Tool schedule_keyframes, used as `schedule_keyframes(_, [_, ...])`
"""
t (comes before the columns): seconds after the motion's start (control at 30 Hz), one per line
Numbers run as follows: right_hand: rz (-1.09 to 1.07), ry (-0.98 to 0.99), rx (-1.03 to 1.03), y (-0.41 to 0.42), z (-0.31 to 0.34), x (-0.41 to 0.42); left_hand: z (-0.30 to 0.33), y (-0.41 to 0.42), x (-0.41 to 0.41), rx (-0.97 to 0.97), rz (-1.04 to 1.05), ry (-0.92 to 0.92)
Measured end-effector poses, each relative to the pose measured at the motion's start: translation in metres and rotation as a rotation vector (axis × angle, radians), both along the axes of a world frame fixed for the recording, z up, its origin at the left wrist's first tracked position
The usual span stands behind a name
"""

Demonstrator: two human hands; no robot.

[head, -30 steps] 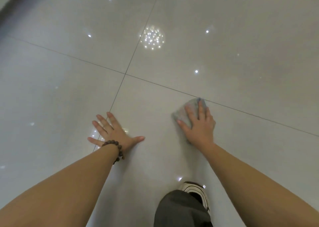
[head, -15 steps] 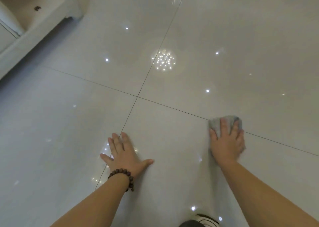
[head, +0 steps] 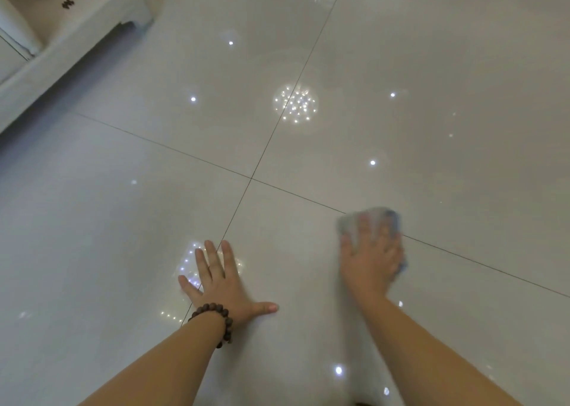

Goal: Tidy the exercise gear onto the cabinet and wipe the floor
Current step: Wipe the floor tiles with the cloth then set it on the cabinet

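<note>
A glossy pale tiled floor point(head: 401, 66) fills the head view. My right hand point(head: 370, 260) presses flat on a grey-blue cloth point(head: 374, 216) lying on the floor at the lower right, across a grout line; the hand and cloth are motion-blurred. My left hand point(head: 220, 285), with a dark bead bracelet on the wrist, rests flat on the floor with fingers spread, left of the cloth. No exercise gear is in view.
A low white piece of furniture point(head: 55, 35) stands at the top left corner, with a small dark mark on its top. Ceiling lights reflect in the tiles as bright dots. Grout lines cross near the middle.
My right hand slid the cloth to the right across the tile and grout line. The view tilted up, bringing the white furniture into sight. My left hand stayed planted on the floor.
</note>
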State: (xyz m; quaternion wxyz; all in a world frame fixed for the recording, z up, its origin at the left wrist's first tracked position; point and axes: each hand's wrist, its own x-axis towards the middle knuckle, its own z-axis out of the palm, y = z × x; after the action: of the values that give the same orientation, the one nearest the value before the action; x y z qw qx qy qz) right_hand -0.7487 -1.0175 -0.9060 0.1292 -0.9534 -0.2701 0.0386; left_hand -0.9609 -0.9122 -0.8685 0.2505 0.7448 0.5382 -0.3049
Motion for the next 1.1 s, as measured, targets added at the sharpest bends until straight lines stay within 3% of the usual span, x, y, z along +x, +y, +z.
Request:
schedule_keyframes(0.1, [0.671,-0.046,-0.022,0.016,-0.002,-0.055,0.001,0.0,0.0,-0.001,0.003,0.002])
schedule_keyframes(0.17, [0.964,-0.088,-0.036,0.013,-0.004,-0.024,0.002,0.0,0.001,0.004,0.007,0.001])
schedule_keyframes(0.23, [0.839,-0.125,-0.053,0.011,-0.008,0.028,0.002,0.0,0.001,0.0,0.016,-0.001])
schedule_keyframes(0.33, [0.146,0.028,-0.021,0.031,-0.003,0.058,0.001,0.001,0.001,-0.007,0.014,0.002])
schedule_keyframes(0.37, [0.034,0.05,-0.028,0.047,-0.003,0.04,0.001,0.002,0.001,-0.022,0.016,0.007])
schedule_keyframes(0.4, [0.065,0.047,-0.036,0.062,-0.002,0.013,0.002,0.002,0.002,-0.033,0.022,0.007])
schedule_keyframes(0.43, [0.229,0.022,-0.012,0.074,-0.002,-0.016,0.002,0.002,0.002,-0.035,0.027,0.004])
schedule_keyframes(0.5, [0.715,-0.026,-0.012,0.083,-0.005,-0.048,0.001,0.002,0.002,-0.037,0.026,0.009])
schedule_keyframes(0.57, [1.069,-0.05,-0.006,0.092,-0.01,-0.021,0.002,0.003,0.002,-0.052,0.029,0.015])
schedule_keyframes(0.6, [1.125,-0.042,0.011,0.101,-0.011,0.005,0.002,0.003,0.003,-0.059,0.029,0.015])
schedule_keyframes(0.67, [1.01,-0.021,0.005,0.127,-0.01,0.054,0.0,0.004,0.003,-0.064,0.028,0.023])
schedule_keyframes(0.77, [0.653,0.033,-0.072,0.182,-0.005,0.1,-0.001,0.005,0.004,-0.065,0.03,0.039])
schedule_keyframes(0.87, [0.303,0.13,-0.098,0.238,0.007,0.086,-0.002,0.006,0.004,-0.08,0.029,0.046])
schedule_keyframes(0.9, [0.3,0.138,-0.092,0.248,0.008,0.067,-0.002,0.006,0.004,-0.084,0.027,0.048])
schedule_keyframes(0.97, [0.518,0.122,-0.058,0.245,0.001,0.006,-0.001,0.008,0.004,-0.091,0.03,0.05])
schedule_keyframes(1.1, [1.126,0.075,-0.062,0.157,0.003,-0.084,0.001,0.009,0.005,-0.112,0.029,0.072])
